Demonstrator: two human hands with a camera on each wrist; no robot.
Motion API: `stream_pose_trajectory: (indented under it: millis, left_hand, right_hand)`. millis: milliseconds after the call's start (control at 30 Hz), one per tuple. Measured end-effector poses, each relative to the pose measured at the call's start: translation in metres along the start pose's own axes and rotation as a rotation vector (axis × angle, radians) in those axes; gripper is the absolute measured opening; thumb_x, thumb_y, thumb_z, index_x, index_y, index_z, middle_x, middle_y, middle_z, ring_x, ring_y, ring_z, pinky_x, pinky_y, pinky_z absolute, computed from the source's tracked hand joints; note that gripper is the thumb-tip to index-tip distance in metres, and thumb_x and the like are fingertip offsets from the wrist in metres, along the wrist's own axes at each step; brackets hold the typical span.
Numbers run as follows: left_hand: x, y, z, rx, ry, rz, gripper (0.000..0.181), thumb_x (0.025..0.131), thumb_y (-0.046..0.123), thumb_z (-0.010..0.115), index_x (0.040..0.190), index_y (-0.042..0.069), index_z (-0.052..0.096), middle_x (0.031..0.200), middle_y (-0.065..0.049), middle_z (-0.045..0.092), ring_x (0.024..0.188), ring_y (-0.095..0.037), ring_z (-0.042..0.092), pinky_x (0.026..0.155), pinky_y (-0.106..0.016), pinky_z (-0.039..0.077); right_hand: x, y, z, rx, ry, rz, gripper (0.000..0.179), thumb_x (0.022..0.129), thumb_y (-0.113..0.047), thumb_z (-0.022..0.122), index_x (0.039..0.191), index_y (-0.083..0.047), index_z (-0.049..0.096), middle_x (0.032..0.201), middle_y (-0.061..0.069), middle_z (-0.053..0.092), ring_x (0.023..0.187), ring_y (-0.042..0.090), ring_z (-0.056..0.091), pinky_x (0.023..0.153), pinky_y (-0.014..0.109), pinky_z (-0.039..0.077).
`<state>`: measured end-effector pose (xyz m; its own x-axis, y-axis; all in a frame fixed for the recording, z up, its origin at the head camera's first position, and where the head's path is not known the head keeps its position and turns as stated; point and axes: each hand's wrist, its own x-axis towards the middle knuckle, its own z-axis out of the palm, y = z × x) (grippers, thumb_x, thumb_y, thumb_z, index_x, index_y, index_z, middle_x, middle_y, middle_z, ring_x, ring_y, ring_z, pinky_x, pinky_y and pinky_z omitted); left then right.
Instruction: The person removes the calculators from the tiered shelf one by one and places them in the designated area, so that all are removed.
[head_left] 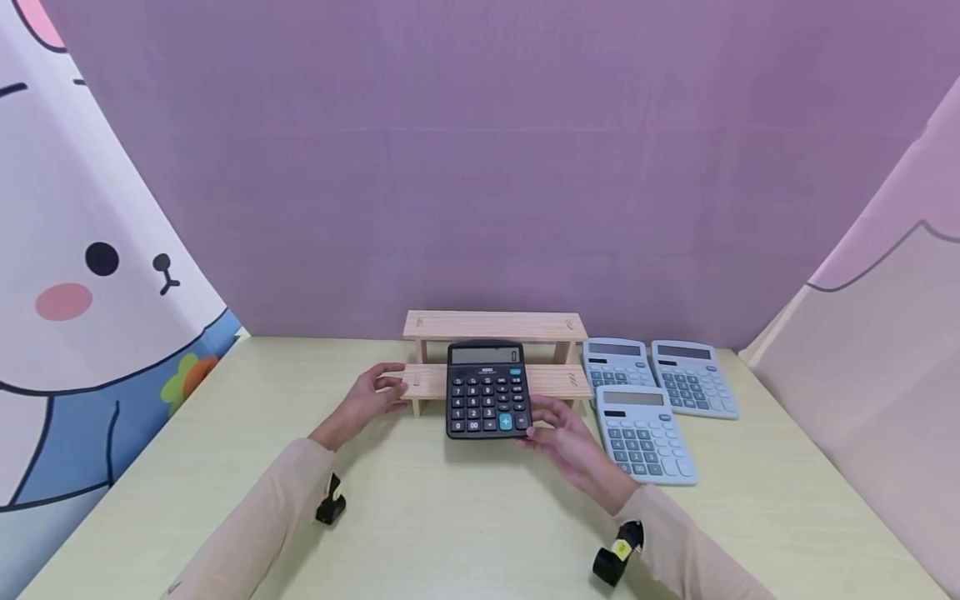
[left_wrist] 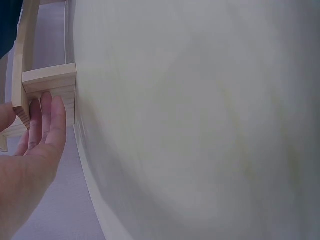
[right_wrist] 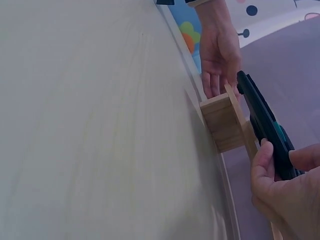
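Note:
A black desk calculator (head_left: pixel 486 390) leans face up on the lower step of a two-tier wooden shelf (head_left: pixel 495 325), its front edge jutting past the step. With thumb and fingers, my right hand (head_left: pixel 573 450) pinches the calculator's near right corner. In the right wrist view the calculator (right_wrist: pixel 265 125) appears edge-on, tilted above the board. My left hand (head_left: pixel 367 396) holds the left end of the lower step. From the left wrist, the fingers of that hand (left_wrist: pixel 40 150) reach under the step (left_wrist: pixel 52 80), the thumb on the board's other side.
Three light blue calculators lie right of the shelf: one nearer (head_left: pixel 647 433), one behind it (head_left: pixel 617 358) and one farther right (head_left: pixel 693 379). A purple backdrop (head_left: pixel 487 167) rises behind the pale table (head_left: pixel 465 525). A cartoon-printed cloth (head_left: pixel 97 350) hangs at the left.

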<state>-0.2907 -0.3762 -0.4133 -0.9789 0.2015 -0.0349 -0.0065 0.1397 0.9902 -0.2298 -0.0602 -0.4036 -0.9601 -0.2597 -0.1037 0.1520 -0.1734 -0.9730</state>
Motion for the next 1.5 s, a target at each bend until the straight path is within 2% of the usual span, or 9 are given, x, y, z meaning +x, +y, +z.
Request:
stream_pose_trajectory:
  millis: [333, 867, 1267, 1500]
  left_hand:
    - [0.000, -0.001, -0.001, -0.007, -0.015, 0.016, 0.049, 0.093, 0.005, 0.049, 0.137, -0.002, 0.029, 0.120, -0.024, 0.049, 0.093, -0.013, 0.060, 0.095, -0.044, 0.050]
    - [0.000, -0.001, -0.001, -0.007, -0.021, 0.024, 0.049, 0.093, 0.005, 0.049, 0.137, -0.003, 0.028, 0.116, -0.021, 0.050, 0.090, -0.011, 0.060, 0.096, -0.046, 0.049]
    - [0.001, -0.002, -0.001, -0.001, -0.014, 0.016, 0.049, 0.093, 0.005, 0.050, 0.137, -0.001, 0.030, 0.119, -0.023, 0.050, 0.091, -0.012, 0.060, 0.095, -0.045, 0.050]
    - [0.001, -0.002, -0.002, 0.012, -0.027, 0.032, 0.050, 0.093, 0.006, 0.049, 0.137, -0.004, 0.028, 0.120, -0.026, 0.049, 0.092, -0.013, 0.060, 0.095, -0.045, 0.050]
  right_hand:
    - [-0.006, 0.001, -0.015, -0.017, 0.019, -0.015, 0.059, 0.076, 0.019, 0.045, 0.132, 0.001, 0.031, 0.103, 0.007, 0.050, 0.089, 0.016, 0.056, 0.088, 0.038, 0.054]
    - [-0.024, -0.007, -0.045, -0.049, 0.052, -0.007, 0.063, 0.078, 0.016, 0.049, 0.135, 0.004, 0.027, 0.102, 0.006, 0.050, 0.088, 0.015, 0.056, 0.087, 0.035, 0.056]
    - [-0.040, -0.013, -0.073, -0.072, 0.027, -0.025, 0.059, 0.080, 0.014, 0.048, 0.134, 0.002, 0.028, 0.104, 0.006, 0.048, 0.091, 0.014, 0.058, 0.092, 0.037, 0.054]
    - [-0.048, -0.015, -0.090, -0.079, -0.011, -0.030, 0.059, 0.083, 0.012, 0.047, 0.136, 0.002, 0.023, 0.105, 0.005, 0.049, 0.093, 0.014, 0.058, 0.095, 0.038, 0.052]
